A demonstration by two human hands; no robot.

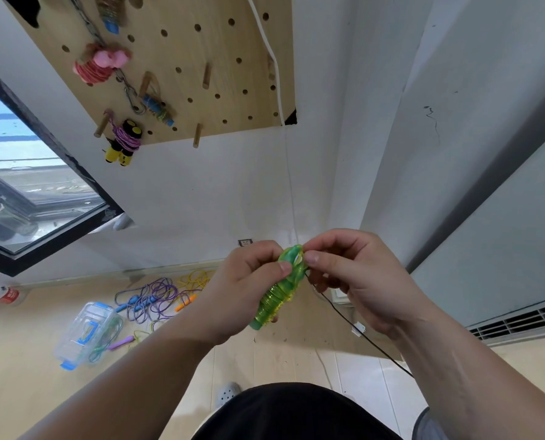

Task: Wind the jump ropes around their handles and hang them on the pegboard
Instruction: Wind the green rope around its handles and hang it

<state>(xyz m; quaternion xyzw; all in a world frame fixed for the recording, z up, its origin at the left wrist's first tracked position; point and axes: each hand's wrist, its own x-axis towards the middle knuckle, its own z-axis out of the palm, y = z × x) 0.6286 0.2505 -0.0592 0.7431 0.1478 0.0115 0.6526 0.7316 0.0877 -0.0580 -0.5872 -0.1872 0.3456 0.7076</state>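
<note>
Here we are, both hands up in front of the wall, working the green jump rope (279,290). Our left hand (245,290) is wrapped round its two translucent handles, thumb pressed on the upper part. Green cord sits coiled tight round the middle. Our right hand (353,274) pinches the top end of the bundle between thumb and forefinger, the other fingers curled under. Whether it has the cord's end or just a handle tip, we cannot tell.

Up on the pegboard (201,49) hang wound ropes: a pink rope (98,68), a purple rope with yellow-and-black handles (125,141), and a blue-handled rope (156,108) between them. A wooden peg (206,76) sticks out to their right.

Down on the floor (26,360) lie a loose purple cord (153,300) and a yellow cord (195,279) just beside it. A clear plastic box (83,331) sits near them.
</note>
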